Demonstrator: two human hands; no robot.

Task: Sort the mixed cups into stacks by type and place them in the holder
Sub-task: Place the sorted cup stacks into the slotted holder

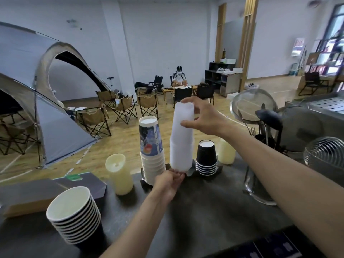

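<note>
White cup stack (pixel 181 138) gripped by both hands' fingers (pixel 188 124)

Counter clutter before a hall with camping gear

Two pale yellow bottles (pixel 120 175) and a flat box (pixel 46 194) stand on the dark surface (pixel 204 211); wire strainers (pixel 253 107) rise at right; a grey tent (pixel 37 94) and folding chairs (pixel 124 108) fill the wooden floor (pixel 119 146).

White cups (pixel 181 135), black cups (pixel 206 155), blue-printed cups (pixel 149 140)
</note>
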